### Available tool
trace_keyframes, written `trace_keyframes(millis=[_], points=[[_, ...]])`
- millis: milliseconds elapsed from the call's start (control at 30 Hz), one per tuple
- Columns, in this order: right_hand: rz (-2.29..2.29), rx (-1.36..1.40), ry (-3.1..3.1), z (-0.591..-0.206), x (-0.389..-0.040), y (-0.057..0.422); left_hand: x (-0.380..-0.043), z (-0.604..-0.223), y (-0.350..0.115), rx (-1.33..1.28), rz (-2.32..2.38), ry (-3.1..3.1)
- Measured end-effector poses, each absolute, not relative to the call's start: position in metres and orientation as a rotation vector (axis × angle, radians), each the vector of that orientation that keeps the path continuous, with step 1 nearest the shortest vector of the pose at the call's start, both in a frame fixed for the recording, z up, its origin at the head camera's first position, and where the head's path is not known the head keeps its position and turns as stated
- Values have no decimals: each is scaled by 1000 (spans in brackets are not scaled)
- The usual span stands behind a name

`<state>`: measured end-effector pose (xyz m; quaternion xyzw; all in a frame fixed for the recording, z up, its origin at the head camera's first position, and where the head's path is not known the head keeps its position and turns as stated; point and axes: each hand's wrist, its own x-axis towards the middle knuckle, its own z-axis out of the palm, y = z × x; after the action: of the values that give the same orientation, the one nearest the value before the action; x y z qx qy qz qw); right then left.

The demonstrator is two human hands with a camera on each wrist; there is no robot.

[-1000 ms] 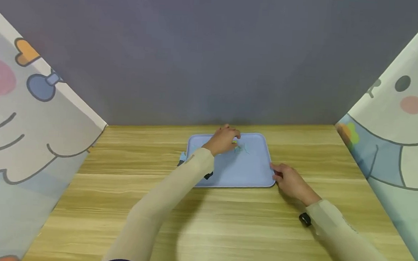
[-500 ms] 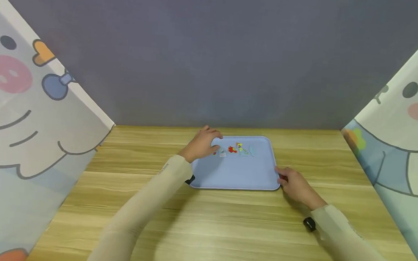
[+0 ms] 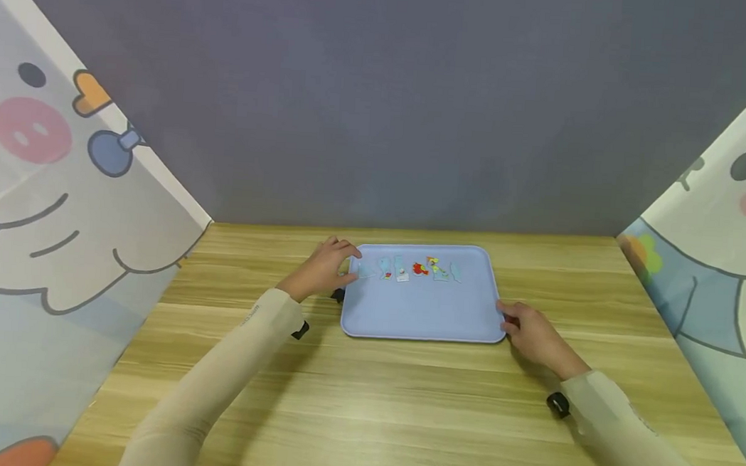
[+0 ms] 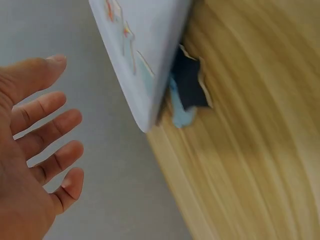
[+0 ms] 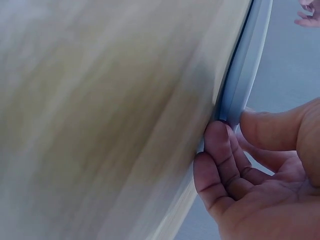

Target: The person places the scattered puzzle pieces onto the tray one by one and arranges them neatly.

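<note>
A light blue rectangular tray point(image 3: 422, 314) lies on the wooden table. Along its far part is a row of several small flat cutouts, among them a red one point(image 3: 420, 269), a yellow one point(image 3: 436, 269) and pale blue ones point(image 3: 456, 271). My left hand point(image 3: 324, 267) is at the tray's left edge, and the left wrist view shows its fingers spread and loosely bent, holding nothing. My right hand point(image 5: 265, 170) pinches the tray's right rim, thumb against the rim and fingertips at its underside. A dark and light blue flat piece point(image 4: 190, 82) sticks out at the tray's left edge, partly hidden by it.
The wood-grain table point(image 3: 362, 410) runs back to a plain grey wall point(image 3: 381, 105). Side panels with cartoon animals stand at left point(image 3: 26, 240) and right point(image 3: 729, 283). A black wrist device point(image 3: 558, 405) shows by the right sleeve.
My left hand has moved left from over the cutouts to the tray's left edge, uncovering the row. The right hand has kept its hold on the tray's right rim.
</note>
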<state>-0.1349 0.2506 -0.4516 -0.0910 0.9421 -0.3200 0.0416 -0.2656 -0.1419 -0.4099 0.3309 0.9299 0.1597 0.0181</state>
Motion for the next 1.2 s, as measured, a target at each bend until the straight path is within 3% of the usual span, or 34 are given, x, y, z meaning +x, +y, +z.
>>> trace_keyframes(millis=[500,1200], points=[[-965,-288,2882,-450,-135,250,-264,-430,-179,979,550,2638],[-956,-286,2897,-451,-136,250,-273,-443,-180,937,582,2601]])
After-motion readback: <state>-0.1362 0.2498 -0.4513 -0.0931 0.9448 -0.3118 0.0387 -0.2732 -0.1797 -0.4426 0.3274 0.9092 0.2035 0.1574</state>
